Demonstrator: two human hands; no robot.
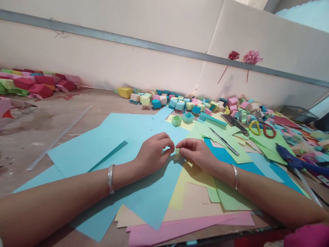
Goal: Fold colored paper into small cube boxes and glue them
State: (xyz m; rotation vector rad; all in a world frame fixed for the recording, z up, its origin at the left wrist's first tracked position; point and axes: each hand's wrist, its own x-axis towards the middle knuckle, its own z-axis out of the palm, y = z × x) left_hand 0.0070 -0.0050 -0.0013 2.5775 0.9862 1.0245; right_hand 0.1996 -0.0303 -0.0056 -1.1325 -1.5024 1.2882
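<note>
My left hand and my right hand meet over a light blue paper sheet. Both pinch a tiny folded piece of pale green paper between fingertips and thumbs. Each wrist wears a silver bangle. Under the hands lie overlapping sheets of blue, yellow, green, tan and pink paper. Just beyond stand two small open paper boxes, one green and one blue.
Several small coloured paper boxes line the wall. Red-and-yellow scissors, a metal ruler and a blue glue gun lie at right. Red and pink folded pieces pile up at far left. A clear strip crosses the floor.
</note>
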